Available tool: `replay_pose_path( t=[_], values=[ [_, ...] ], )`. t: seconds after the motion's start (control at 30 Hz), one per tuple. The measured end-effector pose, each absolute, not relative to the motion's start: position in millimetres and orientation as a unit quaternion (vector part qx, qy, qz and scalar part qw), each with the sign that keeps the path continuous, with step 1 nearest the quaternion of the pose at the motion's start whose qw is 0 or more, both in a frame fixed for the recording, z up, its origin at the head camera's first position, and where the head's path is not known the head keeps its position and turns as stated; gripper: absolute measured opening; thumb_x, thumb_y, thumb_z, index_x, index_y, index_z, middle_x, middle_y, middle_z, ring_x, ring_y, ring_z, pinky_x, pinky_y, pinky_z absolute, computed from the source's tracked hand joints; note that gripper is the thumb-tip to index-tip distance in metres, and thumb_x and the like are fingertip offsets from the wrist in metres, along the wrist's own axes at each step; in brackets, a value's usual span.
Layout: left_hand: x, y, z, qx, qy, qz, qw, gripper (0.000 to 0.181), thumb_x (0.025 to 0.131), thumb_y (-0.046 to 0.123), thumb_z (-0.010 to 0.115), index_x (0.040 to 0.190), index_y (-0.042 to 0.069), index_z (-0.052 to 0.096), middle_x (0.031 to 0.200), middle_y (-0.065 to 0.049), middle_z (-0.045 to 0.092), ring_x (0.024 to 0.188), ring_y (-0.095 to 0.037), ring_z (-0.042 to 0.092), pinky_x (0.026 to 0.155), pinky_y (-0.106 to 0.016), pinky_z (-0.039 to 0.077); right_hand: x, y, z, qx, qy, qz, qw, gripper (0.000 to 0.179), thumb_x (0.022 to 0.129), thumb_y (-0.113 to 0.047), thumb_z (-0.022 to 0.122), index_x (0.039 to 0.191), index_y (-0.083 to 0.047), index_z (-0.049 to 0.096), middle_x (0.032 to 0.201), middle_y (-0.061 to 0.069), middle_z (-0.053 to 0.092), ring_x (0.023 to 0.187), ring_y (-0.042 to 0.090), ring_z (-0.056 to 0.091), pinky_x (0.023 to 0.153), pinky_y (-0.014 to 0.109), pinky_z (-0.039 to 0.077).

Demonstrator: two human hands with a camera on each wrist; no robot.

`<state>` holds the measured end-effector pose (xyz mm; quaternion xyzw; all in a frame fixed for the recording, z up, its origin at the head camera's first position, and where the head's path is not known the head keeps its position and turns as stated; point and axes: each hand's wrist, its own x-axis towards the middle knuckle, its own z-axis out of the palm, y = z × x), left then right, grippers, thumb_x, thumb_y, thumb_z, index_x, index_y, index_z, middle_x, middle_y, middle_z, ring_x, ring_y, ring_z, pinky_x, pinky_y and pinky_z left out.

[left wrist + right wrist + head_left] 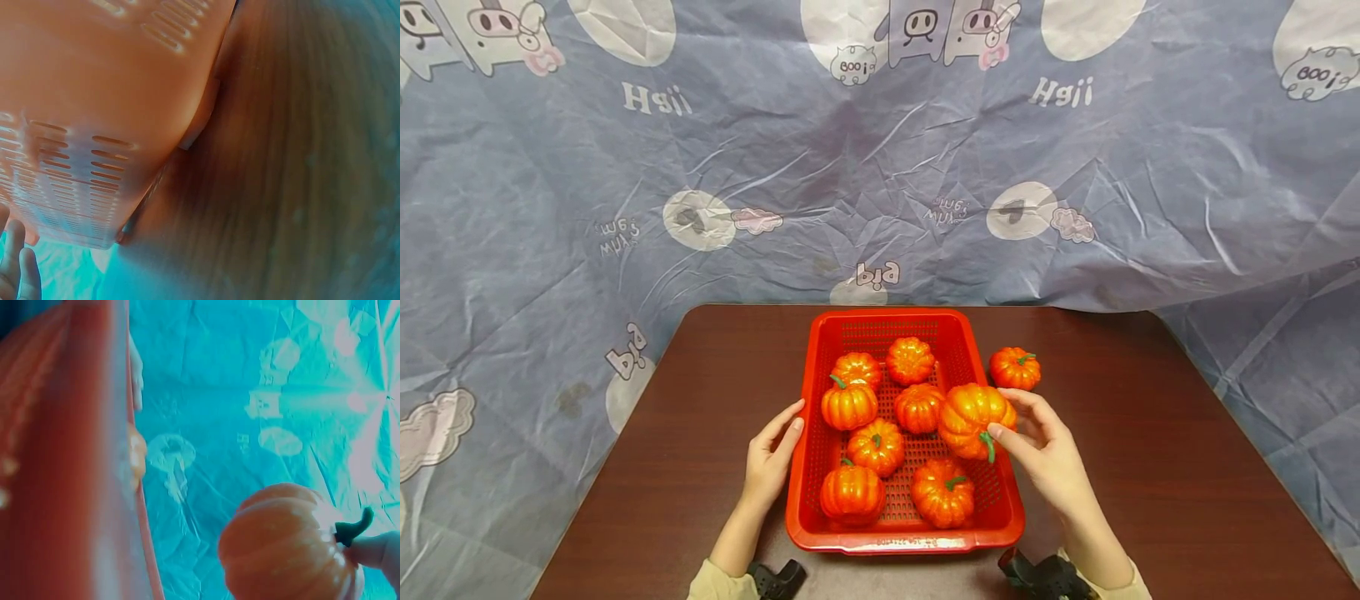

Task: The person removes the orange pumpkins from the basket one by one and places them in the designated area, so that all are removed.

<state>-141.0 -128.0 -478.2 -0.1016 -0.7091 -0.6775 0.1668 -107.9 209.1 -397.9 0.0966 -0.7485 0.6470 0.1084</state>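
Note:
A red plastic basket point(906, 540) with slotted walls stands on the table, holding several glossy orange toy pumpkins, among them one at the front right point(942, 493). Over the basket's right rim, my right hand point(1051, 462) pinches a larger toy pumpkin point(972, 417) between thumb and fingers. Its green stem tilts down toward me. The right wrist view shows this held pumpkin point(284, 547) with the thumb beside the stem. My left hand point(767, 462) touches the basket's left rim with its fingertips and thumb; in the left wrist view its fingers point(12, 259) look fairly straight beside the basket wall point(94, 81).
One more toy pumpkin point(1015, 368) sits on the dark wooden table point(700, 400), outside the basket's right side. A wrinkled blue-grey printed cloth point(865, 167) hangs behind the table. Black wrist devices point(778, 579) show at both wrists.

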Motion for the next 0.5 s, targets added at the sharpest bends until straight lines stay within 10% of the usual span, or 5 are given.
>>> replay_pose_path(
  t=[0.5],
  values=[
    [-141.6, -129.8, -479.8, -0.113, -0.706, -0.679, 0.163, 0.030, 0.093, -0.002, 0.053, 0.122, -0.010, 0.056, 0.109, -0.027, 0.062, 0.083, -0.007, 0.061, 0.070, -0.022, 0.052, -139.7, 278.4, -417.9, -0.004, -0.693, 0.702, 0.164, 0.037, 0.091, -0.012, 0.062, 0.127, -0.010, 0.053, 0.107, 0.001, 0.058, 0.087, 0.010, 0.057, 0.065, 0.020, 0.052]
  ],
)
